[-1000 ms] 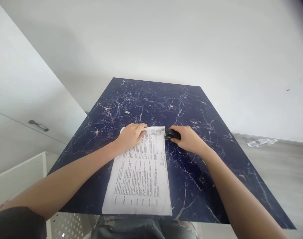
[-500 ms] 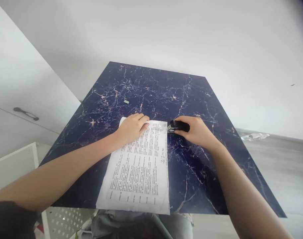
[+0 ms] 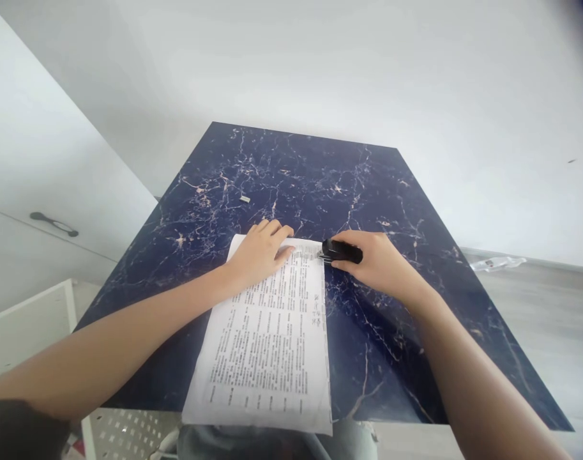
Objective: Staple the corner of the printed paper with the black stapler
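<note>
Along the near side of the dark blue, marble-patterned bench, the printed paper lay lengthwise toward the person, its near end jutting a little past the edge; how many sheets there were could not be told. The left hand rested palm down over its far left part, with a loose, unclenched grip, fingers spread and thumb apart. The right hand had a closed grip around a black stapler, thumb below and fingers above, the tool's nose at the paper's far right corner. Whether that corner sat between the stapler's jaws was too small to tell.

The chief risk seemed to be a skewed or missed bite, since the left hand pressed well to one side and the corner could have shifted under a push from the nose. Too shallow an overlap might have torn the margin or caught only some layers, if there were several. The overhanging end could also have been nudged by the person's lap, turning the paper askew.
</note>
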Available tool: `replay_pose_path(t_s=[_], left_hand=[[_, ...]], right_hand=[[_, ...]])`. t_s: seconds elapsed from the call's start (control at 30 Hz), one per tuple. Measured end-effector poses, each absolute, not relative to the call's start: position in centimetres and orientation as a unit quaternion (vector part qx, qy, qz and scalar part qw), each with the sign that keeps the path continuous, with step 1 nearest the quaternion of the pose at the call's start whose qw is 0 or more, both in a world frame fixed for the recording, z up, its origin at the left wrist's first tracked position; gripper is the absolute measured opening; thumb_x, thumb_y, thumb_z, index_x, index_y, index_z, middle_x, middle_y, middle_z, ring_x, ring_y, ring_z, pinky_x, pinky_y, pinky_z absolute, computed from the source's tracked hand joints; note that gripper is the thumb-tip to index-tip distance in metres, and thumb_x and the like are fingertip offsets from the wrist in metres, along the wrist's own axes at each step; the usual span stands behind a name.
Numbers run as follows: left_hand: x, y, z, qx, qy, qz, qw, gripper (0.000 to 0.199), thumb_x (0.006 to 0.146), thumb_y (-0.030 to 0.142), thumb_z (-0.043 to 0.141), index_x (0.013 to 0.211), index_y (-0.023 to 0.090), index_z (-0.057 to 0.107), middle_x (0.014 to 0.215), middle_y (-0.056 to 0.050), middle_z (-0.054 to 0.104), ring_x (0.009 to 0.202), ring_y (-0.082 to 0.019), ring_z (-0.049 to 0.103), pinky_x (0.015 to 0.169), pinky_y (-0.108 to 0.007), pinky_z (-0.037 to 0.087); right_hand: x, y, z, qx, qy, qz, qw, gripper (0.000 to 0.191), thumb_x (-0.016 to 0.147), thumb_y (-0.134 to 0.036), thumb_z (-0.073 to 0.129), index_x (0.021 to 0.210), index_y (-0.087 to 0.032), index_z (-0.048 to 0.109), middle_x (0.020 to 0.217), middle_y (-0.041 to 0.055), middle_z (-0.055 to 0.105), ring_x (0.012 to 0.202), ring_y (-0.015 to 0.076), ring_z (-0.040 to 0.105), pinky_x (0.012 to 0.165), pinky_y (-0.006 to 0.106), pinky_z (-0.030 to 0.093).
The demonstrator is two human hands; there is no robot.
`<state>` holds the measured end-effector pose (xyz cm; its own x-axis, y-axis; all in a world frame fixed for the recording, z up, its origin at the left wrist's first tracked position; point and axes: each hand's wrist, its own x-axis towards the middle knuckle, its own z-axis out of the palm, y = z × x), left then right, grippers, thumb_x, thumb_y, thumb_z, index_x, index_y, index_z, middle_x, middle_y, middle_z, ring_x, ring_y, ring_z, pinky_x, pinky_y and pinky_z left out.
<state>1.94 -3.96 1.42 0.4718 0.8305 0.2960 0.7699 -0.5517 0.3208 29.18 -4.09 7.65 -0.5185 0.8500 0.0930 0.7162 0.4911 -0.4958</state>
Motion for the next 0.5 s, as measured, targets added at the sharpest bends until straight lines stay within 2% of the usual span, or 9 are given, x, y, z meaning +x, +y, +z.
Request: replay_pose_path(t_s=[0.27,0.4,0.5], left_hand=[[2.3,-4.2,2.1,0.838,0.464,0.256,0.132,0.019,0.104,0.018,0.047,0.113,0.023,0.063,0.111,-0.003,0.068,0.107,-0.022,0.064,0.117,-0.052,0.040],[2.6,-4.6,2.5,0.816,0.481,0.279,0.157,0.015,0.102,0.018,0.052,0.108,0.024,0.065,0.108,-0.003,0.070,0.101,-0.022,0.066,0.100,-0.045,0.052],[2.7,-4.8,2.5,0.803,0.484,0.299,0.177,0.016,0.101,0.018,0.053,0.105,0.024,0.067,0.107,-0.002,0.070,0.095,-0.020,0.068,0.089,-0.039,0.055]], right_hand=[[29.1,-4.3,8.0,-0.448,-0.849,0.221,0.172,0.022,0.086,-0.021,0.070,0.107,-0.026,0.075,0.107,0.0037,0.077,0.095,0.0239,0.071,0.086,0.041,0.054],[28.3,-4.7,7.9,-0.445,-0.850,0.219,0.180,0.021,0.086,-0.020,0.069,0.106,-0.026,0.075,0.104,0.0031,0.077,0.093,0.0230,0.070,0.085,0.039,0.054],[27.7,-5.1,7.7,-0.448,-0.848,0.217,0.182,0.021,0.086,-0.019,0.068,0.105,-0.027,0.074,0.103,0.0032,0.077,0.092,0.0235,0.070,0.083,0.039,0.053]])
